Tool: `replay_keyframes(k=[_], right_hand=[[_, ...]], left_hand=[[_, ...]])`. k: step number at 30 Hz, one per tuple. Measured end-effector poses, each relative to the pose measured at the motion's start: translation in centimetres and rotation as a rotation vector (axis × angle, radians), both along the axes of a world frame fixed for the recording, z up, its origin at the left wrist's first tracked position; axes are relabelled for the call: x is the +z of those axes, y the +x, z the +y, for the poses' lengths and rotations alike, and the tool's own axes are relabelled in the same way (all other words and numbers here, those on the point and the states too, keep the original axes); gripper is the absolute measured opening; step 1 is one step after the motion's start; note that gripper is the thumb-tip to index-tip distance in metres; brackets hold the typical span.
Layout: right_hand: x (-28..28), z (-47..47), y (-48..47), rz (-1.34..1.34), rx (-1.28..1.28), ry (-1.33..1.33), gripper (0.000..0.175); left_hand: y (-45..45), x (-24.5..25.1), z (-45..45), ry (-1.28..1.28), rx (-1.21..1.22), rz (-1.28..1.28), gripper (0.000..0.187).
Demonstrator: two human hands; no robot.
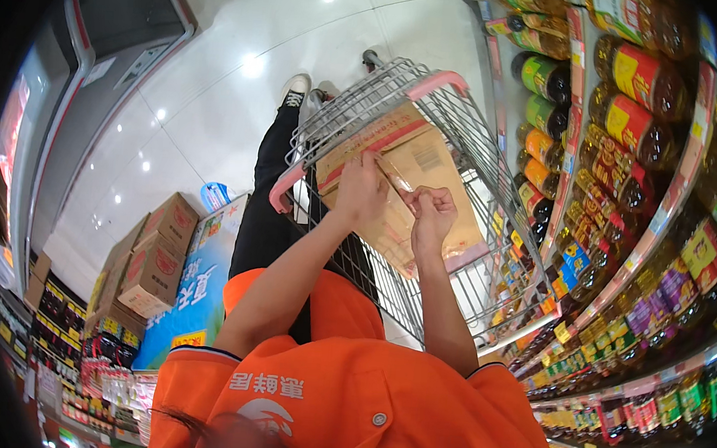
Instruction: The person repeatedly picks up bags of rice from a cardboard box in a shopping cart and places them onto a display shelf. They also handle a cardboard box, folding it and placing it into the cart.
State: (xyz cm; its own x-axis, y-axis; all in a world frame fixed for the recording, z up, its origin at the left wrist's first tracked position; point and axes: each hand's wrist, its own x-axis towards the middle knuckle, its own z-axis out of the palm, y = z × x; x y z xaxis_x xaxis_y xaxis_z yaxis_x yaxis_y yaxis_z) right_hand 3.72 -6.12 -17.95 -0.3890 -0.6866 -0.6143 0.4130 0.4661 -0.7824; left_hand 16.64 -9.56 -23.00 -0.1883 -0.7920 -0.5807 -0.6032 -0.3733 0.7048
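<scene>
A brown cardboard carton (431, 138) with a red printed band lies tilted in a wire shopping cart (366, 130) before me. Clear tape (395, 175) runs along a seam on its upper face. My right hand (434, 212) is curled, its thumb and fingers pinching the tape near the middle of the carton. Close by on the left, my left hand (361, 187) lies against the carton, fingertips at the seam's far end. Whether those fingers grip the tape or only press there is unclear, since the hand is slightly blurred.
Shelves of bottled cooking oil (638, 126) curve along the right, close to the cart. Stacked cartons (156, 265) stand on a blue printed display (192, 287) at left. Glass-fronted cabinets (122, 22) line the far left. Glossy tiled floor (219, 68) stretches ahead.
</scene>
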Motion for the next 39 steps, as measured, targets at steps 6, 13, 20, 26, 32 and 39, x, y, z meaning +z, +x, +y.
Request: replay_keyframes(k=[6, 13, 20, 26, 32, 39], right_hand=[[-0.2, -1.6, -0.6, 0.508, 0.497, 0.124, 0.019], [-4.5, -3.6, 1.9, 0.681, 0.738, 0.154, 0.017], [-2.6, 2.4, 1.3, 0.513, 0.282, 0.076, 0.013], [3.4, 10.8, -3.1, 0.6, 0.251, 0.051, 0.012], [12.7, 20.4, -8.9, 0.763, 0.32, 0.153, 0.011], [25.8, 31.6, -15.1, 0.724, -0.015, 0.443, 0.018]], left_hand=[[0.8, -2.7, -0.4, 0.02, -0.082, 0.063, 0.028], [2.8, -4.8, 0.1, 0.308, 0.067, 0.459, 0.033], [2.2, -4.5, -0.2, 0.363, -0.044, 0.26, 0.027], [1.7, -6.8, 0.1, 0.346, 0.025, 0.101, 0.03], [3.6, -10.9, 0.2, 0.392, 0.004, 0.127, 0.026], [5.0, -13.2, -1.1, -0.054, -0.582, -0.09, 0.034]])
